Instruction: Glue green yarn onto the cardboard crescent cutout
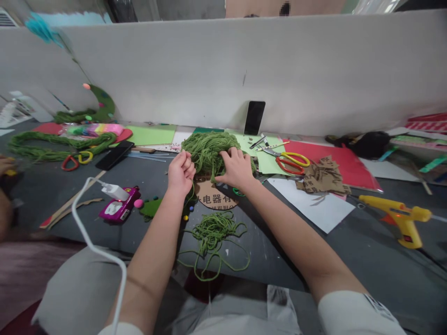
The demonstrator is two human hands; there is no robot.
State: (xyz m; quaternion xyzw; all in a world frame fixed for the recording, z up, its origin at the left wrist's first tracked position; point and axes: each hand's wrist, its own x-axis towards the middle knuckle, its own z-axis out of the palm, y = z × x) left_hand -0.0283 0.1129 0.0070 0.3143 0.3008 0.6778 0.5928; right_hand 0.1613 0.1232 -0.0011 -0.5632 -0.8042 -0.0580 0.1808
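Nearest the desk's (265, 256) front edge, around its middle, lay a tangle of loose yarn (214, 228), with slack loops trailing toward that edge. Just beyond it lay a printed cardboard disc (209, 188), its far part hidden by the green yarn bundle (206, 146), which sat mid-desk, nearer the back edge than the front. The left hand (181, 172) was at the bundle's left side, its grip narrow, fingers curled in; whether a strand was caught inside could not be told. The right hand (237, 168) rested on the bundle's front right, its grip wide, thumb low and fingers spread over the strands. The step in hand seemed to be sorting or teasing out strands; the next move, as I judged it, called for steadying the mass with the right hand and keeping the left's pull gentle, lest the strands knot. Toward the left edge were a purple device (118, 209) and a dark phone (115, 156), with a yarn loop (28, 144) farther off. Toward the right edge lay a yellow glue gun (398, 211); between it and the bundle, farther back, were crumpled paper (323, 177) and scissors (293, 160). At the back edge another phone (254, 117) leaned on the white partition (167, 70).
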